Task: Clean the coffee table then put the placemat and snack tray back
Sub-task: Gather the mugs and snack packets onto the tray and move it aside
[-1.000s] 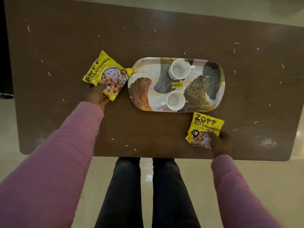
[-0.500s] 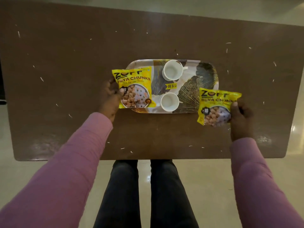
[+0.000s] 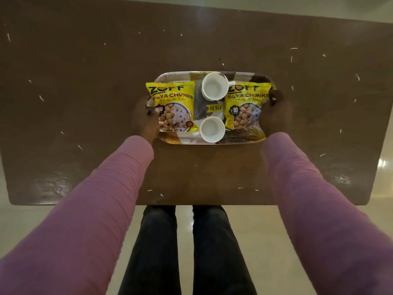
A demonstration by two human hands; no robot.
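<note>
On the middle of the coffee table (image 3: 63, 124), the snack tray (image 3: 212, 142) sits flat with a yellow packet at each end and two white cups between them. Your left hand (image 3: 146, 118) pinches the left packet (image 3: 172, 107) at its outer edge, thumb on top; your right hand (image 3: 276, 116) grips the right packet (image 3: 246, 107) the same way, fingers curled around its outer side. I cannot tell whether either hand also catches the tray rim underneath.

Judge the risk from there. If you lift now with only the packets pinched, they slide off and the tray stays put. If you take the tray by its ends, the far cup (image 3: 214, 86) and the near cup (image 3: 212, 129) stand loose and could tip or skate on the glossy surface should one side rise first. The right packet touches the far cup, so tugging it may nudge that cup.

Both forearms reach straight forward, roughly parallel, wrists level and palms turned inward toward each other. Pale crumbs (image 3: 41, 98) are scattered across the table, so the wiping looks undone, and no placemat is visible.
</note>
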